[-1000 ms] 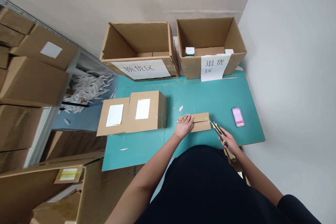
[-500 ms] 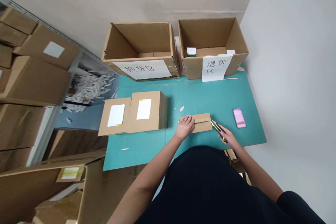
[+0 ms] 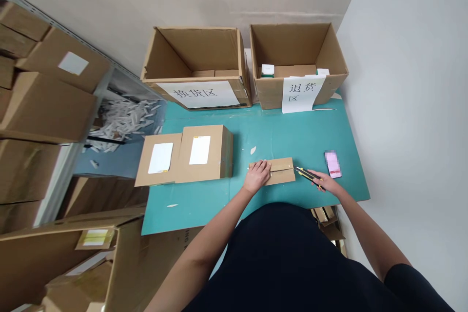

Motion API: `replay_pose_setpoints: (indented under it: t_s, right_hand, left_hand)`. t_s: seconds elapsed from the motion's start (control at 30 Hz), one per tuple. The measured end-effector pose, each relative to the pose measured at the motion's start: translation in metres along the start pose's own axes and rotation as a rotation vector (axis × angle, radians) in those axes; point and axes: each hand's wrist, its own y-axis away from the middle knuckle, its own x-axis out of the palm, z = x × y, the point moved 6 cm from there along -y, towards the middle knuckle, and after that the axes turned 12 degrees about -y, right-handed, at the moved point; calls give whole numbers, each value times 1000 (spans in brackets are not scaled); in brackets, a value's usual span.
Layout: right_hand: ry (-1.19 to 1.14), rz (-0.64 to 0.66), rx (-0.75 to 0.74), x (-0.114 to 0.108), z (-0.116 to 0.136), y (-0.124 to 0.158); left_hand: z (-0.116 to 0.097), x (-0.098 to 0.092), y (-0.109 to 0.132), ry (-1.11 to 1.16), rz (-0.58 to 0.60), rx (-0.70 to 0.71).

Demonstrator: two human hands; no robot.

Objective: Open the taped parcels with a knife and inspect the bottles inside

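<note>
My left hand (image 3: 257, 176) lies flat on the left end of a small brown cardboard box (image 3: 281, 175), pressing it to the table. A lengthwise slit with a strip of tape runs along the top of this box. In my right hand (image 3: 327, 183) is a yellow and black utility knife (image 3: 308, 175), held with fingers closed around its handle. Its tip points left, just off the right edge of the small box. A phone (image 3: 332, 164) with a pink screen lies close to that hand, beyond it.
Two labelled open cartons, the left (image 3: 197, 96) and the right (image 3: 270, 93), stand at the back of the green table (image 3: 204, 209). Two flat parcels, one larger (image 3: 214, 165) and one smaller (image 3: 146, 170), sit left. Stacked boxes (image 3: 47, 102) fill the far left; an open carton (image 3: 127, 258) stands below.
My right hand has drawn the utility knife rightward, away from the edge of the small box, and turned it flatter. My left hand stays on the box.
</note>
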Motion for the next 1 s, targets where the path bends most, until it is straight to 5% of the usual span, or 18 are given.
replay_pose_setpoints:
  t_s: [0.17,0.47,1.0]
  right_hand:
    - [16,16,14,0,-6,2]
    - [23,6,11,2,-11,1]
    - [42,-10,22,2,-3,2]
  left_hand:
    - [-8,-8,7,6,-66,56]
    - [-20,-27,12,32,92,38]
    - [-24,-16,11,35,284,-41]
